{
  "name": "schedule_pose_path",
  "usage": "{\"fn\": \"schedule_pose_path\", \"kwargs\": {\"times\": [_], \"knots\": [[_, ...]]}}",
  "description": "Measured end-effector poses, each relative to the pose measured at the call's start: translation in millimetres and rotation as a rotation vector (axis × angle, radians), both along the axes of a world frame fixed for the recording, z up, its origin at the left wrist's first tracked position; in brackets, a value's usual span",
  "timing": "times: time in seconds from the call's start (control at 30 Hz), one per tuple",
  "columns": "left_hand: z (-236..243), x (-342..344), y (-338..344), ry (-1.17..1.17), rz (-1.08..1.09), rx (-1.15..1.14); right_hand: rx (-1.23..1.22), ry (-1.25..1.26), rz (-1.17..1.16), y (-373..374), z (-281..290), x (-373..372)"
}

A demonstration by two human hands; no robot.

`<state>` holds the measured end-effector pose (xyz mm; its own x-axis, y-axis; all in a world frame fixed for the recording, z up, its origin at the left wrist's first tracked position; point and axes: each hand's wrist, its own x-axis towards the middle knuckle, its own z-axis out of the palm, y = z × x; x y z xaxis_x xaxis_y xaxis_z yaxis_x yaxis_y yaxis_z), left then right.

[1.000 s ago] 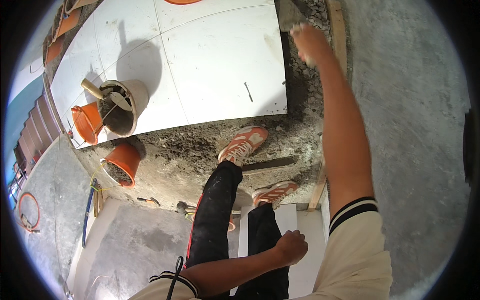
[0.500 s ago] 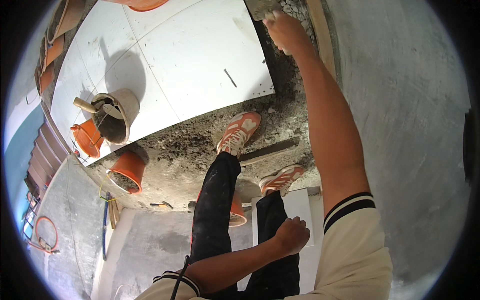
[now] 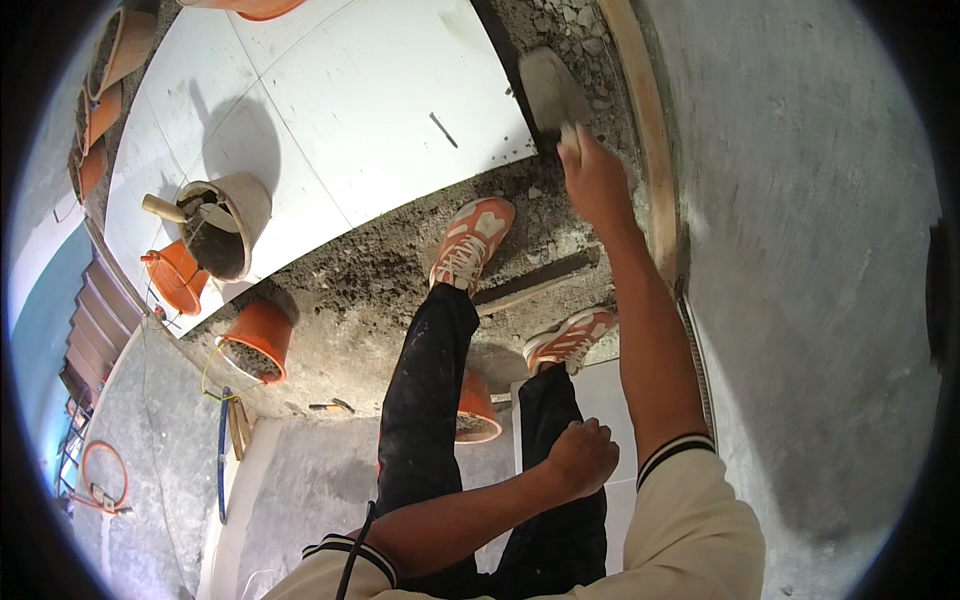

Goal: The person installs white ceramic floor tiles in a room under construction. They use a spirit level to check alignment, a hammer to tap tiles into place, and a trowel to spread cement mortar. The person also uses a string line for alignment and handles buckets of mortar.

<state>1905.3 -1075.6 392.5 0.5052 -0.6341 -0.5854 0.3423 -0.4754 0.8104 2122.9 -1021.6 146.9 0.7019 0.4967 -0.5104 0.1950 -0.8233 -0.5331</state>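
Observation:
My right hand, arm stretched forward, is closed round the light handle of a trowel. The trowel's broad grey blade lies over the loose mortar and gravel between the white tiles and a wooden strip. Close beside the blade runs the edge of the white tiled surface. My left hand is curled into a fist over my leg, with nothing visible in it.
A mortar bucket with a trowel handle sticking out stands on the tiles at left, next to an orange bucket. Another orange bucket sits on the rough bed. The wooden strip follows the grey wall at right.
My right hand has come back nearer to me, and the trowel's blade now shows clearly beyond it. The left fist has barely moved.

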Motion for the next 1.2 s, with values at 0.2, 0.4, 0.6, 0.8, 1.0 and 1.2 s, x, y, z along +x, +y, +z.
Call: {"fn": "schedule_pose_path", "kwargs": {"times": [0.2,0.4,0.6,0.8,1.0,1.2], "knots": [[-1.4,-13.1,-9.4,0.004,-0.019,-0.002,-0.072,0.152,-0.058,-10.8,-5.7,-12.3],[-3.4,-27.5,-22.0,0.012,-0.045,0.013,0.198,0.103,-0.084,-45.5,-16.9,-94.1],[-7.1,-41.8,-33.4,-0.011,0.033,0.116,0.166,0.185,-0.325,-34.9,-38.7,-79.4],[-7.4,-33.9,-27.1,0.063,-0.142,-0.005,0.162,0.438,-0.616,-100.5,-60.8,-54.0],[-5.2,-28.6,-18.6,0.050,-0.168,0.012,0.154,0.669,-0.390,-92.3,-82.4,-8.8],[-5.2,-20.7,-15.5,0.047,-0.171,0.023,0.201,0.714,-0.306,-58.5,-93.8,13.0]]}}
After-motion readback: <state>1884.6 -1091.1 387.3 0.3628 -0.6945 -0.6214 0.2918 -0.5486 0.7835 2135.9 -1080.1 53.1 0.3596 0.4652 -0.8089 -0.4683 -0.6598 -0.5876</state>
